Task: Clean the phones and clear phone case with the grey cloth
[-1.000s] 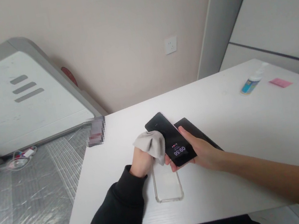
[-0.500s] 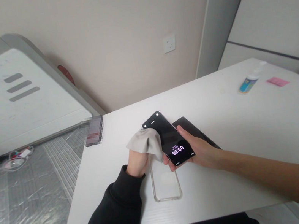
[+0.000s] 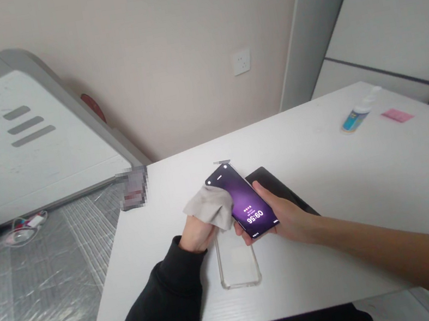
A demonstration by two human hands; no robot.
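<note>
My right hand grips a smartphone by its lower end, thumb along one side and fingertips showing at the other. The phone's screen is lit purple with the time 09:56, upside down from my view. My left hand holds a light grey cloth bunched against the phone's left edge; most of its fingers are hidden under the fabric. Below them a clear phone case lies on the white table. Partly covered by my right hand, a flat black object rests behind the phone.
A spray bottle with a blue label lies at the far right of the table, beside a pink slip. A blurred-out item sits at the left corner. The wall with a socket rises behind.
The phone's screen has gone from black to a bright purple picture. The cloth and left hand have shifted very slightly; the right hand keeps its hold.
</note>
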